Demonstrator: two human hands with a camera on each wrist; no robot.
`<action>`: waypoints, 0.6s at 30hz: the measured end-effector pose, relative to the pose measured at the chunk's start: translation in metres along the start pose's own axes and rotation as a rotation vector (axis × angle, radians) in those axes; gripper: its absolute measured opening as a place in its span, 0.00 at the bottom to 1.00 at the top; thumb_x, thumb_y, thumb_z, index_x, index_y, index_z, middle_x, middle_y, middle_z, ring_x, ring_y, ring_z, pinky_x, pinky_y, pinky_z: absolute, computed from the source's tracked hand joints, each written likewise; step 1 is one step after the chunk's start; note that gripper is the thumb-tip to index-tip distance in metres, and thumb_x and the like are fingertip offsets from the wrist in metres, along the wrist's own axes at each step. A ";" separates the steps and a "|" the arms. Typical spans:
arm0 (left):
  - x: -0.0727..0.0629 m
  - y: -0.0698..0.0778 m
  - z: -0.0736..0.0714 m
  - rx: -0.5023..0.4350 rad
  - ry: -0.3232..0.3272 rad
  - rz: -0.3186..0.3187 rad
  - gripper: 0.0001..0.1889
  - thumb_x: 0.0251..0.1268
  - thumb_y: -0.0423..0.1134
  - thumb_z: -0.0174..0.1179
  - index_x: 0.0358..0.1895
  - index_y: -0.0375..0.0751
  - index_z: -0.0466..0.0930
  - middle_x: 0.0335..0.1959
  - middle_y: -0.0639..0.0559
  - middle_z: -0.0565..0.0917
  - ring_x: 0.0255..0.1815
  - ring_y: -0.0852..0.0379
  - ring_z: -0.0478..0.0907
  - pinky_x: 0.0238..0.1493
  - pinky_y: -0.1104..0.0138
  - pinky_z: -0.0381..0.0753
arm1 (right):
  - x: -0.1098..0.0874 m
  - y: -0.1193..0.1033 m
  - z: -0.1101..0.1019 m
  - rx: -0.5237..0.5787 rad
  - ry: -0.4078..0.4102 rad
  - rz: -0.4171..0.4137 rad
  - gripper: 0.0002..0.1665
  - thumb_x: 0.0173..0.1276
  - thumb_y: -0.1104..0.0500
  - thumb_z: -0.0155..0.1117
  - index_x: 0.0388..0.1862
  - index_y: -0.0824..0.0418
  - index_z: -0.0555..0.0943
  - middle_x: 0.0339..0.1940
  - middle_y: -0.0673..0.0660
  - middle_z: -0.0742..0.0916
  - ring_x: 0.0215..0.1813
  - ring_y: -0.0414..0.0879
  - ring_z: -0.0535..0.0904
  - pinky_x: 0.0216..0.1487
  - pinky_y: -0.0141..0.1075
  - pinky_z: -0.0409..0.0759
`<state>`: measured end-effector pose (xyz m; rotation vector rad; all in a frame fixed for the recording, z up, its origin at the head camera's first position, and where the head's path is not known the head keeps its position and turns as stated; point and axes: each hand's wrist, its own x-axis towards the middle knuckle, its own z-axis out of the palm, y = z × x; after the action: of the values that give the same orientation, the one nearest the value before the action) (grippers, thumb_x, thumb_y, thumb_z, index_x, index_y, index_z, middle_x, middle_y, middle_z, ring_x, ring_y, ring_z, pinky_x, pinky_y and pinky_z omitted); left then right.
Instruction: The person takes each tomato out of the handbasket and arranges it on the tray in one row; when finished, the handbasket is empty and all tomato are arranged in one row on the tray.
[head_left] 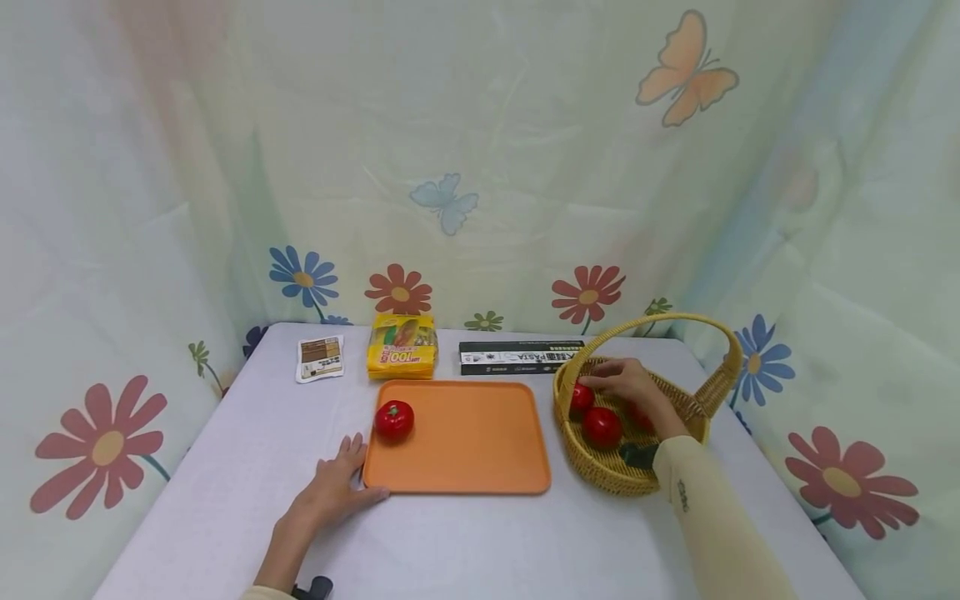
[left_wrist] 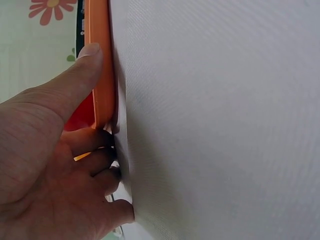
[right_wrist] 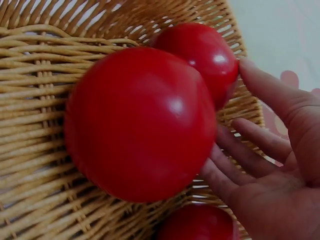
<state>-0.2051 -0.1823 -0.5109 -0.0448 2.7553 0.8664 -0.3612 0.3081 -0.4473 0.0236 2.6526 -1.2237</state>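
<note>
My left hand (head_left: 337,487) lies at the near left corner of an orange tray (head_left: 465,442). In the left wrist view its thumb rests against the tray's edge (left_wrist: 103,80), and the other fingers reach down to the white cloth. One red tomato (head_left: 393,421) sits on the tray's left part. At the right, my right hand (head_left: 626,383) reaches into a wicker basket (head_left: 600,477) holding several red tomatoes (head_left: 602,427). Its thumb touches the farther tomato (right_wrist: 200,57) in the right wrist view; the other fingers extend below, partly hidden behind a larger-looking tomato (right_wrist: 142,125).
Behind the tray lie a yellow food packet (head_left: 402,350) and a dark pasta box (head_left: 517,358). A small white and brown sachet (head_left: 320,359) is at the back left. The basket's tall handle (head_left: 660,317) arches over my right hand. A flowered curtain (head_left: 487,150) surrounds the table.
</note>
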 end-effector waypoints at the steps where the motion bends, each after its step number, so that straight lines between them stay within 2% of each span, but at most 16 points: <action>1: 0.000 0.000 0.000 -0.002 0.000 0.000 0.54 0.63 0.56 0.77 0.84 0.32 0.61 0.87 0.31 0.55 0.87 0.26 0.46 0.77 0.24 0.51 | 0.000 0.000 0.001 0.003 -0.017 -0.005 0.46 0.75 0.43 0.74 0.76 0.74 0.73 0.74 0.76 0.78 0.69 0.67 0.79 0.73 0.58 0.81; 4: -0.001 0.001 0.001 -0.003 0.002 0.004 0.53 0.63 0.56 0.77 0.84 0.32 0.61 0.86 0.31 0.55 0.87 0.27 0.46 0.77 0.24 0.50 | -0.002 0.000 0.004 0.001 -0.074 -0.016 0.42 0.75 0.46 0.74 0.74 0.73 0.76 0.69 0.73 0.83 0.62 0.63 0.82 0.67 0.52 0.86; 7: -0.001 0.000 0.002 -0.008 0.005 0.014 0.53 0.64 0.55 0.77 0.84 0.31 0.61 0.86 0.31 0.55 0.88 0.28 0.46 0.78 0.25 0.49 | -0.005 0.000 0.006 -0.004 -0.116 -0.033 0.37 0.76 0.50 0.74 0.72 0.73 0.78 0.64 0.71 0.86 0.59 0.60 0.82 0.66 0.51 0.86; 12: -0.001 -0.003 0.002 -0.014 0.008 0.030 0.52 0.64 0.54 0.77 0.83 0.31 0.61 0.86 0.31 0.56 0.88 0.30 0.45 0.81 0.28 0.46 | -0.003 0.002 0.008 -0.026 -0.143 -0.051 0.37 0.75 0.50 0.75 0.72 0.73 0.78 0.65 0.71 0.85 0.63 0.62 0.79 0.70 0.58 0.82; 18: -0.001 -0.003 0.000 -0.015 0.008 0.030 0.52 0.65 0.54 0.77 0.84 0.31 0.60 0.87 0.32 0.56 0.88 0.30 0.46 0.81 0.28 0.46 | 0.000 0.006 0.011 -0.013 -0.159 -0.037 0.39 0.75 0.49 0.75 0.73 0.73 0.77 0.67 0.72 0.83 0.66 0.63 0.77 0.71 0.60 0.81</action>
<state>-0.2033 -0.1848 -0.5127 -0.0093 2.7632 0.8972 -0.3583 0.3041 -0.4582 -0.1207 2.5344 -1.1678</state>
